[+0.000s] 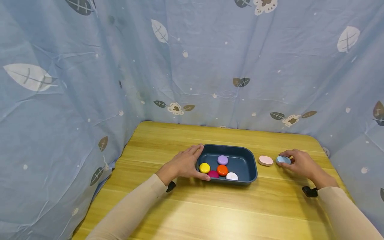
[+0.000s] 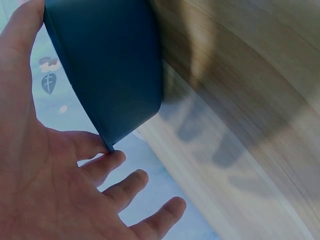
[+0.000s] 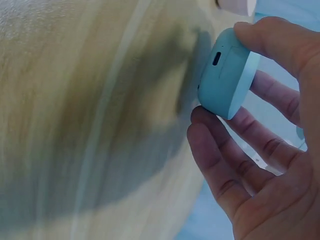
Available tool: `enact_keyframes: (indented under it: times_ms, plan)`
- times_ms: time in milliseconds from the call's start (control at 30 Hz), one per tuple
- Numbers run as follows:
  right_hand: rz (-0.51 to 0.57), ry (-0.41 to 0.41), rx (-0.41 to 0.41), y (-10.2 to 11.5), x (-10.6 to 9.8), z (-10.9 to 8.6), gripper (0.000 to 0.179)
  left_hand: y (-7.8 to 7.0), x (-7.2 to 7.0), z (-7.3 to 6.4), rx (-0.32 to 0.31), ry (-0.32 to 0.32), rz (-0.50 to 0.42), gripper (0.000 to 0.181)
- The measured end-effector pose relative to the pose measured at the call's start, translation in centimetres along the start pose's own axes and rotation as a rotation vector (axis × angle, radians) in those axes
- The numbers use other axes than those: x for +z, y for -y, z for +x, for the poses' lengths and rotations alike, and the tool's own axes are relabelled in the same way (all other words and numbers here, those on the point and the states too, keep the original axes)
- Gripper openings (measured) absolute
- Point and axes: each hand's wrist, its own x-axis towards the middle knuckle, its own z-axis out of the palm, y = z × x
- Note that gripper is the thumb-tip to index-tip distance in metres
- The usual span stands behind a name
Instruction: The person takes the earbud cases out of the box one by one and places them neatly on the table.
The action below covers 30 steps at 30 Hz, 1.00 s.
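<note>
Case (image 1: 283,160), blue, just right of the pink case (image 1: 265,160) on the table (image 1: 210,213), probably light, stiff, somewhat slippery, best taken by its rounded sides, as right hand (image 1: 303,163) pinches it; left hand (image 1: 186,162), fingers spread, touches tray (image 1: 237,182) rim.

Long, plain beige sleeves (image 1: 132,207) — small black wrist fittings (image 1: 171,186); left hand (image 1: 185,162) and right hand (image 1: 303,164) bare.

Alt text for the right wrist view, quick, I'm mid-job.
A person's right-hand grip pinches a light-blue case with a small dark slot in its side. A wood-grain table fills the left; part of a pale pink object shows at the top edge.
</note>
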Motion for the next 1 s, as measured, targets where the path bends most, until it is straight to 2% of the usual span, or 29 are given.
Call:
enact_keyframes:
  times_ms: [500,800,1000]
  plan:
    - [-0.041,0.008,0.002,-0.1,0.8,0.1,0.038,0.1,0.0,0.1,-0.001,0.007,0.011,0.144]
    - [-0.05,0.026,0.027,0.4,0.1,-0.4,0.064,0.1,0.3,0.1,-0.001,0.013,0.004,0.144]
    - [-0.075,0.001,0.006,2.2,-1.0,0.2,0.069,0.1,0.1,0.1,0.004,0.006,0.0,0.144]
